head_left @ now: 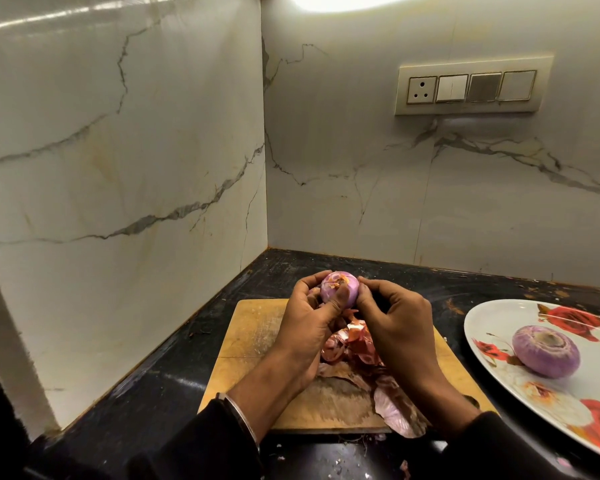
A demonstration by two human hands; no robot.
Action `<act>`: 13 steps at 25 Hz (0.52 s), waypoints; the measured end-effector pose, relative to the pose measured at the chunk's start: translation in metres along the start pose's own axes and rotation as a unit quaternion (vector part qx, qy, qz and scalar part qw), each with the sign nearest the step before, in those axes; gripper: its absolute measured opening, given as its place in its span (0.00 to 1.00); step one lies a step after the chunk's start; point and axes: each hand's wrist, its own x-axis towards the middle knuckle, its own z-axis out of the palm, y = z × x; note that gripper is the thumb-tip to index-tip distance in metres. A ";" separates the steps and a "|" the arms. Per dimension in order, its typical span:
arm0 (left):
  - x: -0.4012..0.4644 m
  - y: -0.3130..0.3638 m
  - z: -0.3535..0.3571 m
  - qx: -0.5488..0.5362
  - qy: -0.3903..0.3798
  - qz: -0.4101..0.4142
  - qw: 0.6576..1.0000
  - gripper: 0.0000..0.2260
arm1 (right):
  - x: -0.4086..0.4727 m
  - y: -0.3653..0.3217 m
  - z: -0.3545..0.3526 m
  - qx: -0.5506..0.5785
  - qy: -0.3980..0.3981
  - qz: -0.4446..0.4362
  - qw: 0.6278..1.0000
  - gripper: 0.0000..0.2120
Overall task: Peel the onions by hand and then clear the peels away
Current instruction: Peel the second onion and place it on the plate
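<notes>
Purple onion (338,288) gripped by both hands (305,327) (397,322) above the board's (253,327) far edge.

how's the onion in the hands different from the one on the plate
The held onion is up off the cutting board, gripped by left hand and right hand; the plated onion rests untouched on the floral plate. The held onion keeps orange skin scraps; the plated onion looks fully peeled. Both are purple.
</notes>
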 end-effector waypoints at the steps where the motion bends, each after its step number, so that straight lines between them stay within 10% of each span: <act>1: 0.000 -0.001 0.000 0.009 -0.005 0.002 1.000 0.25 | 0.000 0.000 0.000 -0.002 0.006 0.001 1.000 0.08; 13: 0.001 0.000 0.001 -0.014 -0.010 -0.018 1.000 0.24 | 0.002 0.007 -0.004 0.046 0.018 0.061 0.997 0.07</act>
